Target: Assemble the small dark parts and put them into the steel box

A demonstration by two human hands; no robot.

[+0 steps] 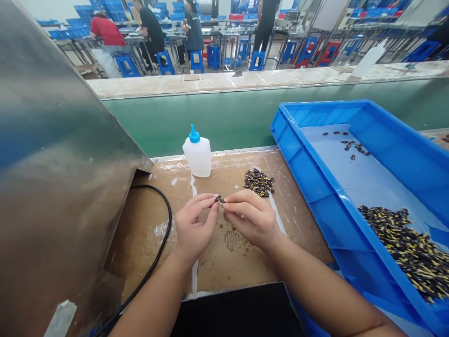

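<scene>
My left hand (192, 227) and my right hand (250, 217) meet over the cardboard-covered bench (231, 262). Both pinch one small dark part (219, 200) between their fingertips, held just above the surface. A small heap of black-and-yellow parts (258, 181) lies on the bench just beyond my right hand. A white squeeze bottle with a blue nozzle (197, 153) stands upright behind my hands.
A big blue crate (308, 173) at the right holds a large pile of the same parts (410, 250) and a few loose ones (349, 144). A steel housing (52, 164) fills the left, with a black cable (157, 252) beside it. A green conveyor belt (210, 119) runs behind; people sit at far tables.
</scene>
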